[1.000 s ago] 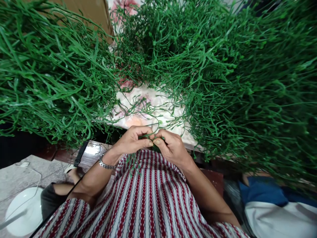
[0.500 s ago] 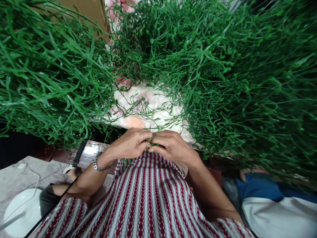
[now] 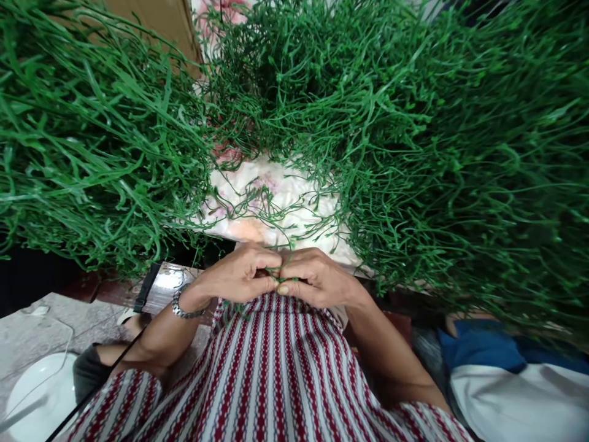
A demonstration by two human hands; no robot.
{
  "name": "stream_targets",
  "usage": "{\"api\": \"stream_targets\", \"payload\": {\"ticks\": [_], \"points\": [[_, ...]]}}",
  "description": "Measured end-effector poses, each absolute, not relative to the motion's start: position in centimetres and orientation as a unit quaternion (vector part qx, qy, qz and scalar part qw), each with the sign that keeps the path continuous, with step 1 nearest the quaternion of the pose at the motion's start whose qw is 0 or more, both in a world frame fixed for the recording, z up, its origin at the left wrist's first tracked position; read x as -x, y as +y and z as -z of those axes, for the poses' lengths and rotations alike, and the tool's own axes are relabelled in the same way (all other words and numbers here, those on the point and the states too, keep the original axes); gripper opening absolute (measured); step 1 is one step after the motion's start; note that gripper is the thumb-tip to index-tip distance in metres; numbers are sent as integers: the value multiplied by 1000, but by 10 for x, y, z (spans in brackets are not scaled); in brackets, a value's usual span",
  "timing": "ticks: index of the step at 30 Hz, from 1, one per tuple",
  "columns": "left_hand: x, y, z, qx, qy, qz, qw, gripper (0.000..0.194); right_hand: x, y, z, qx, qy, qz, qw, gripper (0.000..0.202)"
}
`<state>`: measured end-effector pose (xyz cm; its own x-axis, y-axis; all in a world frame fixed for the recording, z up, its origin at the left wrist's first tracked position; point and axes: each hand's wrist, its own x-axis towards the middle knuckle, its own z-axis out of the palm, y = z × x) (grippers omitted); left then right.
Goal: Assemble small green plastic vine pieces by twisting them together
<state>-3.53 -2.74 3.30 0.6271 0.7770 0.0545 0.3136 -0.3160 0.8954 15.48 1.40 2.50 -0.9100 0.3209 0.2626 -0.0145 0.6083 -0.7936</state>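
Note:
My left hand, with a metal-band watch on its wrist, is closed with thumb and forefinger pinched together. My right hand meets it fingertip to fingertip in the same kind of pinch. Between them is a thin green sprig, whose stem passes into both sets of fingers and is partly hidden by them. Both hands are just above my lap, at the near edge of a floral-covered table. Several loose sprigs lie on that cover, just beyond my hands.
Large heaps of green sprigs rise at the left and right, meeting at the back. A cardboard box stands behind the left heap. A white round base with a cord is on the floor. Another person's blue-and-white clothing shows at right.
Both hands have shifted slightly down toward my lap. A gap between the left thumb and forefinger now shows more clearly, and the thumb tips press together. The heaps look unchanged.

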Motion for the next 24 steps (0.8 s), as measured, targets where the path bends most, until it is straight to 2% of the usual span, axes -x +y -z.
{"api": "stream_targets", "payload": {"ticks": [9,15,19,24], "points": [[34,-26,-44,-743,304,-234,548,24,-153,18,-33,38,-793,-588,156,35],[33,-25,-39,-678,295,-294,606,32,-153,19,-33,43,-759,-618,200,30],[29,-23,-29,-565,344,-381,646,33,-152,19,-25,131,-764,-580,251,32],[22,-25,-17,-486,436,-471,594,32,-148,11,-20,255,-803,-439,313,25]]}}
